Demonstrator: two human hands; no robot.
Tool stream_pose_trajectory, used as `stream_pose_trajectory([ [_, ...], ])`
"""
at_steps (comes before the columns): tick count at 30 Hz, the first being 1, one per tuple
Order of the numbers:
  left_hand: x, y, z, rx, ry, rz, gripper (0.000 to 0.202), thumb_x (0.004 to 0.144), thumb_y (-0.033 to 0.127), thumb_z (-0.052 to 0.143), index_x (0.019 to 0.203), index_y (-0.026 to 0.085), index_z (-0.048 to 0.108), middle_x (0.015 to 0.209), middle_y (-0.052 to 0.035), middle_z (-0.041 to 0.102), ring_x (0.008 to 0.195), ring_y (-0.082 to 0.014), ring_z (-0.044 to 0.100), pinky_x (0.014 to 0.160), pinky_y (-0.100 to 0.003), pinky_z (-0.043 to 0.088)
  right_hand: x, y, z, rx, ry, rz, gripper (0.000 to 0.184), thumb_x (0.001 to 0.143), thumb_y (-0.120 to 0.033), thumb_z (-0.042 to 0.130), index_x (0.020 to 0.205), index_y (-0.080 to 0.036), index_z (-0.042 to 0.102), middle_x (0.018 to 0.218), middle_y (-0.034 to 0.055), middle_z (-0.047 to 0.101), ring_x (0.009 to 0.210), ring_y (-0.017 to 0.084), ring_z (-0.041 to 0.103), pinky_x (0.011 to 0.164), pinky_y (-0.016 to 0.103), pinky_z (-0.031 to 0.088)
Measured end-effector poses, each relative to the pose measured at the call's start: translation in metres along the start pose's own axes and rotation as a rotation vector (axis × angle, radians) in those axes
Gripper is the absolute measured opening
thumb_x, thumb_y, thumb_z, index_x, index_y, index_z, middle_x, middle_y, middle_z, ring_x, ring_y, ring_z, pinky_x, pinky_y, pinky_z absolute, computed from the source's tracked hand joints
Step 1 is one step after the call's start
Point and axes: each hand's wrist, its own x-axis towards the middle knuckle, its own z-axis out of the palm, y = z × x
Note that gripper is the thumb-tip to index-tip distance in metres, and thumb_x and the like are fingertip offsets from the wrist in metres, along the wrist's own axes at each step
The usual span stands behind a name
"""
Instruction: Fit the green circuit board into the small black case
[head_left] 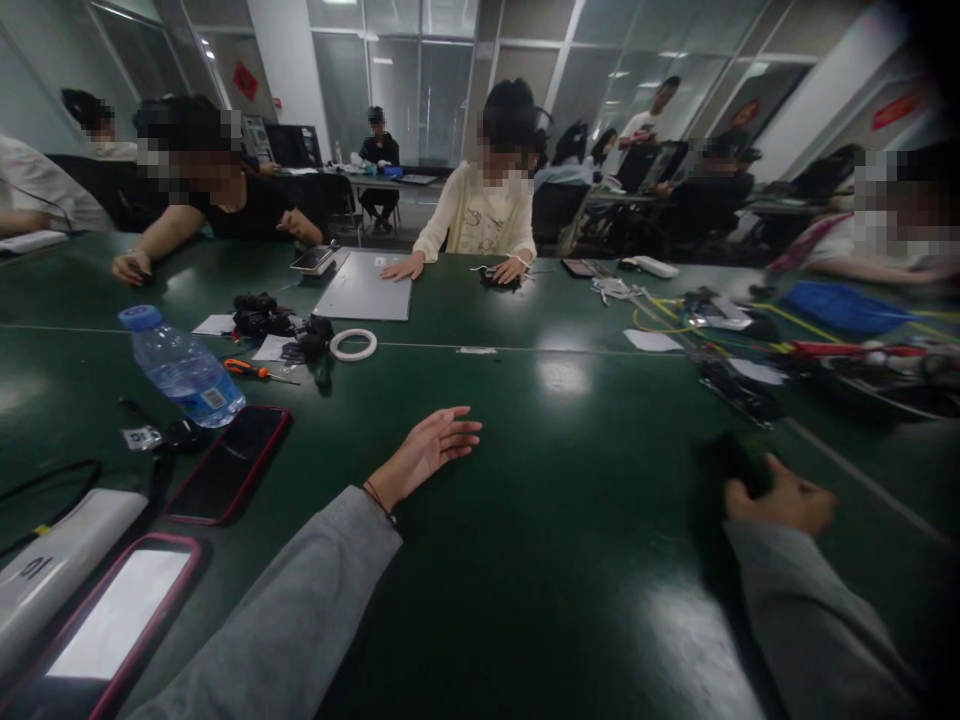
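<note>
My left hand (429, 455) hovers over or rests on the green table (540, 480), its fingers stretched out and slightly apart, with nothing in it. At the right, my right hand (787, 500) has its thumb and fingers closed around a dark, blurred black object (739, 462) whose kind I cannot make out. Left of my left hand lie a phone in a red case (232, 465) and an orange-handled screwdriver (247, 369). A second phone with a lit white screen (124, 610) lies nearer to me.
A water bottle (184, 365) leans at the left, near a white power bank (67, 560). Black cables (262, 315) and a white tape ring (353, 345) lie farther back. Tangled wires and tools (862, 370) cover the right. Across the table, a person's hand (405, 266) touches a grey board (365, 290).
</note>
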Motion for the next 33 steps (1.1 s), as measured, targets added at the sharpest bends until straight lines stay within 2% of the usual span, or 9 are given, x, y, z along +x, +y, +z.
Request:
stream_pose_trajectory([
  [2, 0.004, -0.003, -0.002, 0.048, 0.07, 0.06, 0.038, 0.085, 0.035, 0.058, 0.118, 0.016, 0.056, 0.113, -0.013, 0.064, 0.098, -0.0198, 0.062, 0.092, -0.038, 0.044, -0.015, -0.042, 0.018, 0.041, -0.109, -0.052, 0.064, 0.075, -0.039, 0.059, 0.129, -0.005, 0.053, 0.108, 0.0281, 0.043, 0.106, 0.04, 0.046, 0.081, 0.054, 0.042],
  [5, 0.008, -0.005, -0.006, 0.136, 0.201, 0.179, 0.032, 0.084, 0.033, 0.059, 0.11, 0.016, 0.06, 0.11, -0.0109, 0.065, 0.099, -0.0183, 0.062, 0.092, -0.036, 0.044, -0.047, -0.137, 0.025, 0.201, -0.176, -0.375, 0.06, 0.079, -0.034, 0.051, 0.134, -0.009, 0.046, 0.119, 0.0228, 0.042, 0.112, 0.036, 0.044, 0.09, 0.054, 0.043],
  [9, 0.01, 0.0, -0.014, 0.373, 0.376, 0.345, 0.027, 0.084, 0.032, 0.058, 0.108, 0.02, 0.062, 0.119, -0.0073, 0.061, 0.109, -0.0171, 0.057, 0.098, -0.034, 0.04, -0.09, -0.25, 0.006, 0.355, -0.349, -0.72, 0.058, 0.086, -0.03, 0.05, 0.141, -0.021, 0.034, 0.137, 0.0144, 0.035, 0.123, 0.031, 0.038, 0.096, 0.052, 0.042],
  [12, 0.011, 0.004, -0.019, 0.553, 0.448, 0.451, 0.027, 0.087, 0.032, 0.054, 0.11, 0.022, 0.062, 0.122, -0.0057, 0.059, 0.114, -0.0168, 0.053, 0.101, -0.032, 0.036, -0.108, -0.292, -0.01, 0.385, -0.45, -0.882, 0.054, 0.087, -0.027, 0.051, 0.139, -0.029, 0.036, 0.142, 0.0083, 0.032, 0.126, 0.029, 0.035, 0.097, 0.049, 0.043],
  [18, 0.014, 0.006, -0.021, 0.616, 0.386, 0.385, 0.03, 0.091, 0.036, 0.044, 0.107, 0.02, 0.063, 0.113, -0.0072, 0.064, 0.103, -0.0178, 0.057, 0.092, -0.032, 0.04, -0.108, -0.298, -0.008, 0.498, -0.392, -0.791, 0.049, 0.087, -0.023, 0.051, 0.134, -0.024, 0.041, 0.129, 0.0132, 0.041, 0.116, 0.03, 0.043, 0.091, 0.05, 0.046],
  [21, 0.013, 0.004, -0.021, 0.725, 0.479, 0.43, 0.028, 0.091, 0.038, 0.045, 0.098, 0.02, 0.066, 0.101, -0.0053, 0.064, 0.096, -0.017, 0.055, 0.088, -0.029, 0.039, -0.105, -0.292, 0.001, 0.629, -0.389, -0.677, 0.043, 0.086, -0.023, 0.05, 0.128, -0.019, 0.044, 0.111, 0.0127, 0.049, 0.103, 0.026, 0.051, 0.086, 0.047, 0.049],
  [25, 0.012, 0.003, -0.023, 0.818, 0.642, 0.45, 0.031, 0.091, 0.041, 0.044, 0.088, 0.021, 0.067, 0.08, -0.002, 0.056, 0.078, -0.0149, 0.051, 0.074, -0.026, 0.038, -0.105, -0.29, 0.007, 0.749, -0.536, -0.621, 0.041, 0.086, -0.025, 0.05, 0.126, -0.019, 0.044, 0.098, 0.009, 0.054, 0.089, 0.021, 0.056, 0.077, 0.04, 0.053],
  [28, 0.012, 0.002, -0.024, 0.801, 0.66, 0.439, 0.033, 0.091, 0.043, 0.042, 0.084, 0.021, 0.066, 0.069, -0.0002, 0.048, 0.066, -0.0135, 0.046, 0.063, -0.025, 0.035, -0.105, -0.293, 0.003, 0.763, -0.524, -0.668, 0.047, 0.085, -0.026, 0.052, 0.13, -0.019, 0.04, 0.114, 0.0114, 0.053, 0.106, 0.024, 0.053, 0.089, 0.045, 0.05],
  [33, 0.012, 0.001, -0.026, 0.812, 0.683, 0.472, 0.031, 0.09, 0.043, 0.044, 0.085, 0.02, 0.065, 0.07, 0.0001, 0.049, 0.065, -0.0126, 0.045, 0.06, -0.024, 0.034, -0.105, -0.298, -0.012, 0.644, -0.563, -0.848, 0.065, 0.084, -0.03, 0.055, 0.142, -0.022, 0.027, 0.145, 0.0103, 0.03, 0.129, 0.028, 0.036, 0.101, 0.051, 0.041],
])
